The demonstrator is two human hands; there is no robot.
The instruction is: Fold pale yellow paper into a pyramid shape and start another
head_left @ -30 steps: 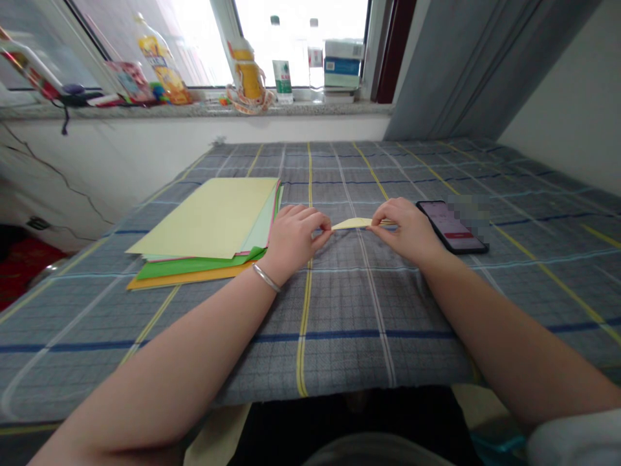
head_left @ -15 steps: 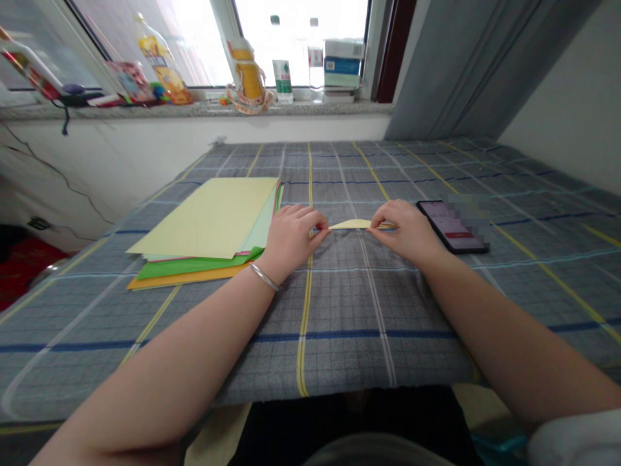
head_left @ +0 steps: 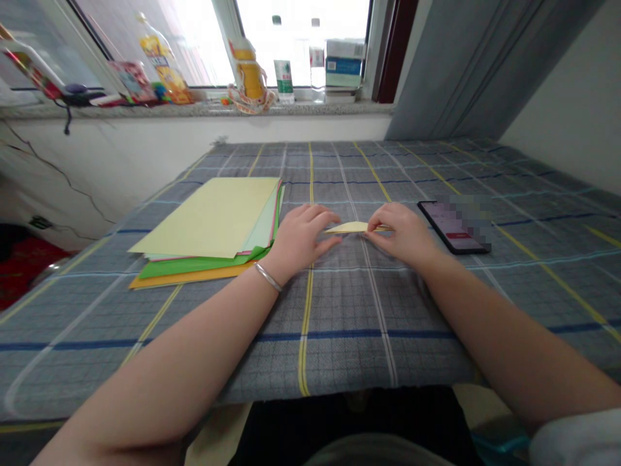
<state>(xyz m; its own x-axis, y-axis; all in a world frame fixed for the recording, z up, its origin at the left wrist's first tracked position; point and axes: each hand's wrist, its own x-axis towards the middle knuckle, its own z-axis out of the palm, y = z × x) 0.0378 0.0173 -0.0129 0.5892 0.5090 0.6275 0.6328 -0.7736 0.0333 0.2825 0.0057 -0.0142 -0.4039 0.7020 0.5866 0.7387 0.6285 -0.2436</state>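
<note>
- Piece in hand: the folded yellow paper (head_left: pixel 347 228) is at the middle of the scene, low over the checked cloth (head_left: pixel 339 304); whether its underside touches the cloth cannot be told.
- Right hand (head_left: pixel 400 233): thumb and forefinger are pinched on the right part of the paper, whose far right end shows only partly behind the fingers.
- Left hand (head_left: pixel 303 236): thumb and fingers stand apart, with the paper's pointed left end between them; no closed grip there, and contact cannot be confirmed.
- Principal risk: with only the right pinch evident, the left end could swing, lift or spring open if that pinch slackens or twists.
- Second risk: the cloth is soft and slightly rumpled, so a crease pressed against it could come out uneven or off line.
- Third risk: the paper stack (head_left: pixel 213 213) lies to the left, right beside the left wrist; its green sheet (head_left: pixel 194 266) has a turned-up near right corner, which the bracelet (head_left: pixel 268 277) could catch, dragging sheets askew.
- Fourth risk: the phone (head_left: pixel 439 221) lies just right of the right hand; a wide outward move of that hand could knock it.
</note>
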